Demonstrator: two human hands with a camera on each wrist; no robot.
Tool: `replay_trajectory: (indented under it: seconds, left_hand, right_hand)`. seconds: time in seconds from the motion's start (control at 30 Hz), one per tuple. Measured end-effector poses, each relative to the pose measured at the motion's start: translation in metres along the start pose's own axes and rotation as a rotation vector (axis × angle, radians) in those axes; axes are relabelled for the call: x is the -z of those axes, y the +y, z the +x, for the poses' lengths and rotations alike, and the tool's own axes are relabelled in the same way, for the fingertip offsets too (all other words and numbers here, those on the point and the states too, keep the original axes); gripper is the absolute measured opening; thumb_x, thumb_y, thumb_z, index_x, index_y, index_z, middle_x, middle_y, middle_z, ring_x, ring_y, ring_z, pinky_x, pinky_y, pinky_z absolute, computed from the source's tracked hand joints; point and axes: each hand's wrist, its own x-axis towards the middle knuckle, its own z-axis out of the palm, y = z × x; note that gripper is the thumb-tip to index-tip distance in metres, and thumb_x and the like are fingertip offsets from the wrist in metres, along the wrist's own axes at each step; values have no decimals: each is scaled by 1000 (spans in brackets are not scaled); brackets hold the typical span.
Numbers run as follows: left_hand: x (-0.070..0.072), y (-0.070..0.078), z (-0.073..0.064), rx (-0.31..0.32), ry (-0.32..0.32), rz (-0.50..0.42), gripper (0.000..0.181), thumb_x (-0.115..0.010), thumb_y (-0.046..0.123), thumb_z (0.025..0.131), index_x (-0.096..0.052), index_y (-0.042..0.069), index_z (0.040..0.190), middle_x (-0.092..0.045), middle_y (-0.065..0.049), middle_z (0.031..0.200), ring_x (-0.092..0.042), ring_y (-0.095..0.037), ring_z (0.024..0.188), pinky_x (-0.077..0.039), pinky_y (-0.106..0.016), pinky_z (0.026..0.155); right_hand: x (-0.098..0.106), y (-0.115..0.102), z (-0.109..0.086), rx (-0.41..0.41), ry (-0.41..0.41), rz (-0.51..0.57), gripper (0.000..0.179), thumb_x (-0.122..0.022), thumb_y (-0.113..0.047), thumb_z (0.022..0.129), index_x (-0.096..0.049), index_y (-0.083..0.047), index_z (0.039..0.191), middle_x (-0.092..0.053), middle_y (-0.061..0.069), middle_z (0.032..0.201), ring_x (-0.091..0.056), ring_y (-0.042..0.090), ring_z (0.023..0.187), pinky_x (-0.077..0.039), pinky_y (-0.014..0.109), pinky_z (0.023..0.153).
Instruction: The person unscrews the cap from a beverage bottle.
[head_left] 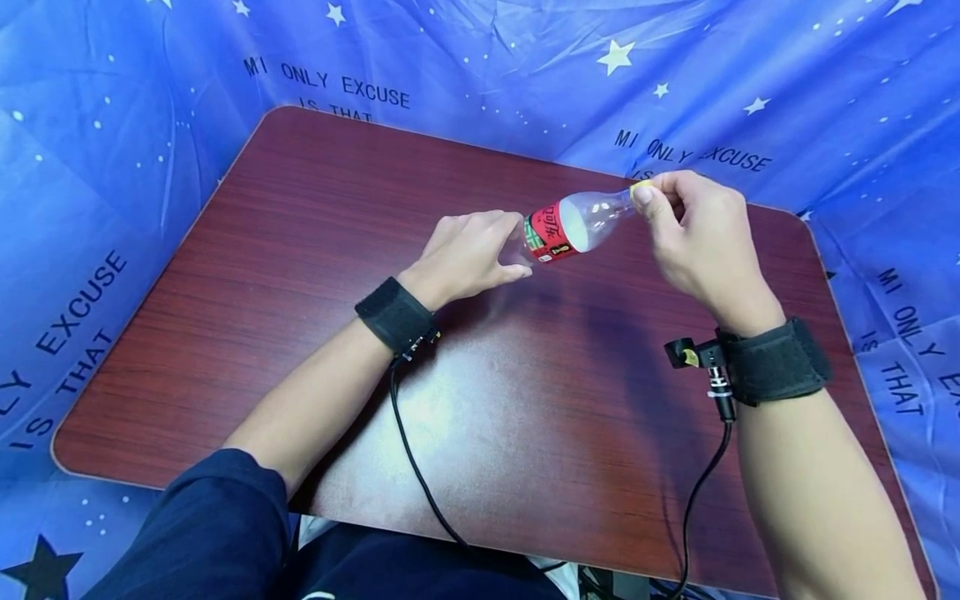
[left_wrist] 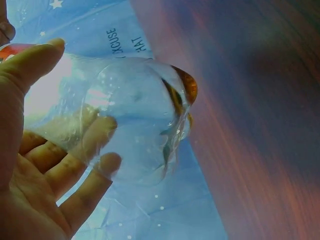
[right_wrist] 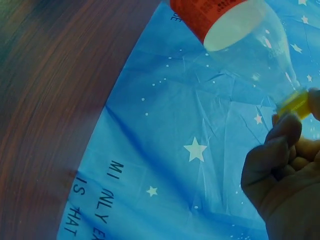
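A clear plastic bottle point(head_left: 596, 218) with a red label point(head_left: 552, 232) is held on its side above the table, its neck tilted slightly up to the right. My left hand point(head_left: 472, 254) holds it near the base, thumb on one side and fingers around the other. A little brown liquid point(left_wrist: 186, 85) shows in the bottom of the bottle in the left wrist view. With thumb and fingers, my right hand point(head_left: 697, 237) pinches the yellow cap point(right_wrist: 295, 104) at the neck. The cap is partly hidden by those fingers.
Under the hands is a dark red wood-grain table point(head_left: 300, 217) with rounded corners. Blue curtains point(head_left: 480, 75) with stars and lettering hang around it. Black cables point(head_left: 420, 475) run from both wrist bands down over the table's near edge.
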Motion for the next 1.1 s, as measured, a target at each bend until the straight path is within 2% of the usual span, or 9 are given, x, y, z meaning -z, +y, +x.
replay_trajectory:
  seconds: [0.2, 0.27, 0.33, 0.5, 0.63, 0.83, 1.03, 1.1]
  left_hand:
    - [1, 1, 1, -19, 37, 29, 43, -78, 52, 91, -63, 18, 112, -69, 4, 100, -64, -13, 83, -54, -40, 68]
    - [1, 0, 1, -27, 49, 39, 43, -78, 51, 91, -63, 17, 113, -69, 3, 98, -63, -14, 82, -54, -40, 67]
    - [1, 0, 0, -35, 66, 55, 43, -78, 50, 91, -63, 17, 113, -68, 2, 97, -63, -15, 81, -54, -40, 66]
    - [2, -1, 0, -48, 117, 89, 42, -78, 50, 91, -64, 15, 109, -68, 2, 89, -62, -15, 76, -53, -39, 62]
    - [3, -1, 1, -45, 125, 89, 40, -79, 48, 91, -65, 15, 107, -67, 2, 83, -63, -15, 74, -53, -40, 61]
    - [5, -3, 2, -26, 72, 55, 46, -79, 51, 90, -65, 14, 115, -67, -1, 84, -64, -17, 78, -54, -43, 63]
    - [9, -6, 4, 11, -30, -11, 62, -79, 55, 89, -64, 15, 134, -73, -2, 99, -68, -20, 91, -56, -45, 71]
    - [11, -6, 5, 17, -61, -35, 65, -79, 56, 88, -64, 15, 136, -74, -2, 102, -68, -21, 93, -56, -46, 72]
  right_hand:
    - [-1, 2, 1, 27, -26, -119, 39, -49, -28, 110, -61, 7, 96, -55, 18, 83, -50, 33, 75, -34, 39, 69]
    - [-1, 2, 1, 38, -33, -133, 40, -48, -27, 111, -60, 6, 93, -53, 18, 82, -50, 34, 75, -33, 43, 69]
    - [-1, 3, 1, 22, -32, -105, 39, -50, -29, 110, -62, 4, 93, -54, 15, 80, -49, 29, 72, -34, 38, 67]
    - [3, 4, 0, -28, -37, 49, 35, -56, -31, 108, -70, 1, 104, -60, 9, 80, -47, 7, 64, -34, 22, 62]
    - [5, 6, -1, 3, -50, 96, 32, -57, -27, 108, -72, 1, 110, -67, 10, 86, -53, -4, 68, -38, 17, 63]
    - [6, 5, 0, 106, -39, 81, 22, -60, -15, 106, -73, 1, 114, -59, 4, 92, -45, 3, 77, -33, 21, 68]
    - [11, 5, 1, 196, -59, 82, 20, -63, -7, 103, -73, -2, 120, -58, 6, 97, -42, 7, 84, -31, 22, 72]
    - [13, 5, 2, 221, -70, 79, 21, -63, -6, 103, -72, -3, 122, -59, 8, 100, -42, 7, 86, -31, 23, 73]
